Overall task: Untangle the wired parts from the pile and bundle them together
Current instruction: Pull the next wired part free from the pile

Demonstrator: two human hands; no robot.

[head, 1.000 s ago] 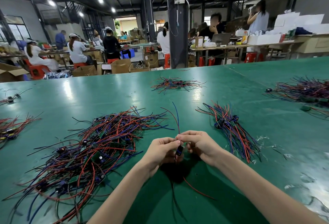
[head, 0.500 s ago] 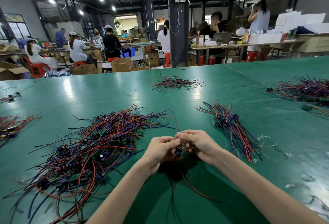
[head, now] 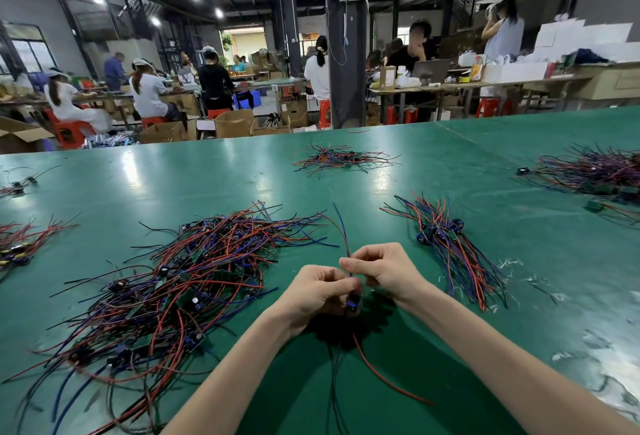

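Observation:
A big tangled pile of red, blue and black wired parts (head: 180, 282) lies on the green table, left of my hands. My left hand (head: 318, 292) grips one wired part (head: 353, 305), a small blue component with red and black wires trailing toward me. My right hand (head: 384, 268) pinches the blue and red wires that rise from that part. A sorted bundle of wired parts (head: 446, 244) lies to the right of my hands.
Smaller wire heaps lie at the far middle (head: 343, 159), the far right (head: 595, 171) and the left edge (head: 20, 244) of the green table (head: 519, 296). People sit at work tables beyond a dark pillar (head: 346, 54).
My hands stay together over the same spot. The blue component now sits lower, under my left fingers, and my right hand has lifted slightly along the upright wires.

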